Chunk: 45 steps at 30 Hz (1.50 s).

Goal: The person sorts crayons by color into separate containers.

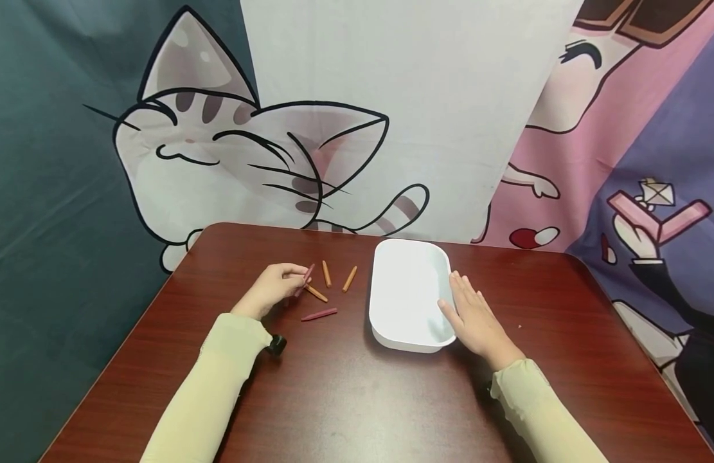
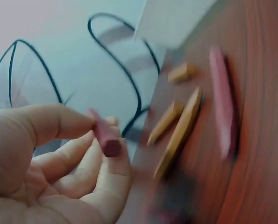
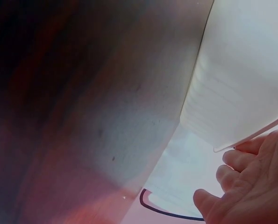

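My left hand [image 1: 276, 284] pinches a dark red crayon [image 2: 106, 135] between thumb and fingers, its blunt end towards the left wrist camera. Just beside it, three orange-yellow crayons [image 1: 317, 293] and another dark red crayon [image 1: 319, 314] lie on the table. To their right stands a white rectangular tray [image 1: 411, 347] with nothing inside. Straight-fingered, my right hand [image 1: 478, 321] rests along the tray's right rim, its thumb lying over the edge. In the right wrist view the fingertips [image 3: 230, 156] are right at the rim.
The dark brown wooden table [image 1: 345, 405] has rounded far corners. Behind its far edge hangs a cloth backdrop [image 1: 357, 58] printed with a cartoon cat and other figures. A small black device [image 1: 277, 344] shows at the left cuff.
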{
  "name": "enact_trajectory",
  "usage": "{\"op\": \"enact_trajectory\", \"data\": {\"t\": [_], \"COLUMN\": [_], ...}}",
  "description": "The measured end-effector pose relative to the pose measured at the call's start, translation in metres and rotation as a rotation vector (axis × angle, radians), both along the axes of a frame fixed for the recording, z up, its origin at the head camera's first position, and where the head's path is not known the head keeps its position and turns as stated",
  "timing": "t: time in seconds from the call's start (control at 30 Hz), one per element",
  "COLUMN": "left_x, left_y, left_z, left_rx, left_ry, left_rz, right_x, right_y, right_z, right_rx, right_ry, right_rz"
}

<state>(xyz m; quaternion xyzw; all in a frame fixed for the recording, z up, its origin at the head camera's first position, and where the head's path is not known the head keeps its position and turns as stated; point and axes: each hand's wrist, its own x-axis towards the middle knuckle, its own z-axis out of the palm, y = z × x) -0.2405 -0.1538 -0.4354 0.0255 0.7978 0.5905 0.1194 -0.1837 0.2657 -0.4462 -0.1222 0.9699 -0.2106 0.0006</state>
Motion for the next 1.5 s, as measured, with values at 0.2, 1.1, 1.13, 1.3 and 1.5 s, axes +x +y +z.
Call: {"op": "enact_trajectory", "data": {"t": [0.2, 1.1, 1.13, 1.3, 1.5], "left_x": [0.004, 0.002, 0.001, -0.007, -0.017], "left_y": [0.036, 0.177, 0.181, 0.201, 0.221], "left_z": [0.001, 0.032, 0.032, 0.033, 0.024], "left_rx": [0.276, 0.267, 0.258, 0.237, 0.190], "left_ry": [-0.089, -0.156, -0.161, -0.203, -0.221], "left_rz": [-0.009, -0.061, -0.055, -0.019, 0.032], "right_x": [0.000, -0.001, -0.001, -0.001, -0.001], "right_y": [0.000, 0.002, 0.002, 0.001, 0.000], "right_z": [-0.001, -0.001, -0.001, 0.000, -0.001], "right_rx": [0.006, 0.017, 0.018, 0.020, 0.020], "right_ry": [0.007, 0.003, 0.003, 0.008, 0.016], "right_rz": [0.002, -0.001, -0.002, -0.001, 0.000]}}
